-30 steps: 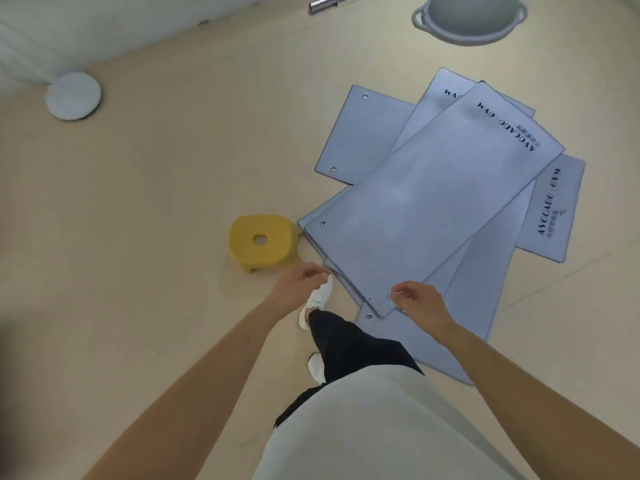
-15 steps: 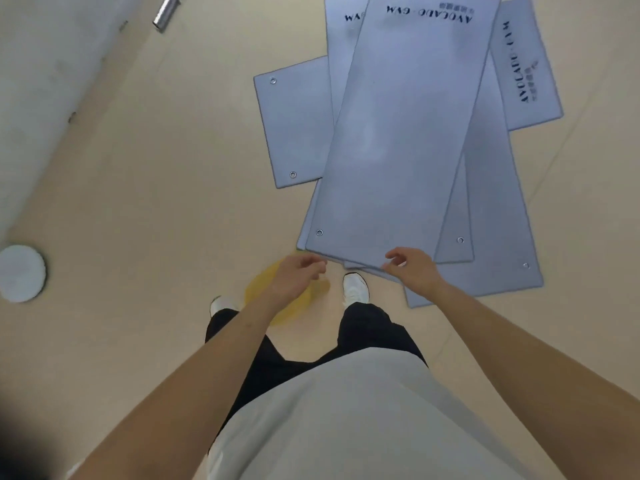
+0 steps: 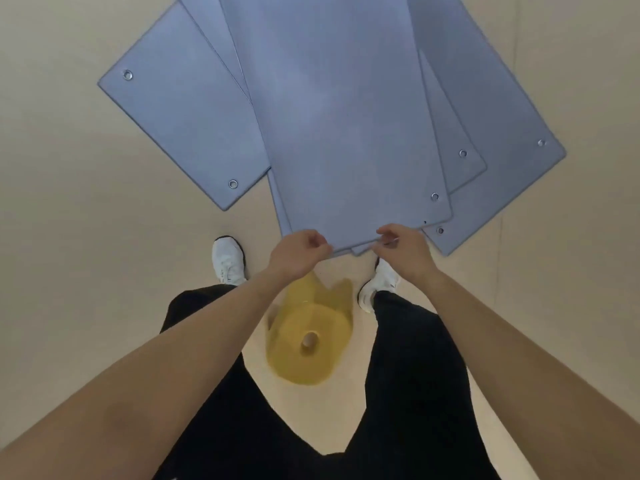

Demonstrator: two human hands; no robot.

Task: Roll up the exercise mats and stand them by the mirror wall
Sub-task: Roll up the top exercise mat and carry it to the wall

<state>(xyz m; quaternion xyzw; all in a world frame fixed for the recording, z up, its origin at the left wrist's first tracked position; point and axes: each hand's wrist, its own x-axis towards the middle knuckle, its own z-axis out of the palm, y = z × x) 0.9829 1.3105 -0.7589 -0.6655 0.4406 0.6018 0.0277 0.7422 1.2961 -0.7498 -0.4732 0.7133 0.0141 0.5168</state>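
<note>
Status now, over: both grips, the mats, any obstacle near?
Left grip and right grip curled at near edge of top mat; hold unclear. Stacked mats flat, none rolled. Yellow stool between trouser legs.

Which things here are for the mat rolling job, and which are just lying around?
For the job: top mat, its near edge pinched by the left hand and right hand; left mat and right mat, partly beneath it.

Just lying about: yellow stool, on the floor.
</note>
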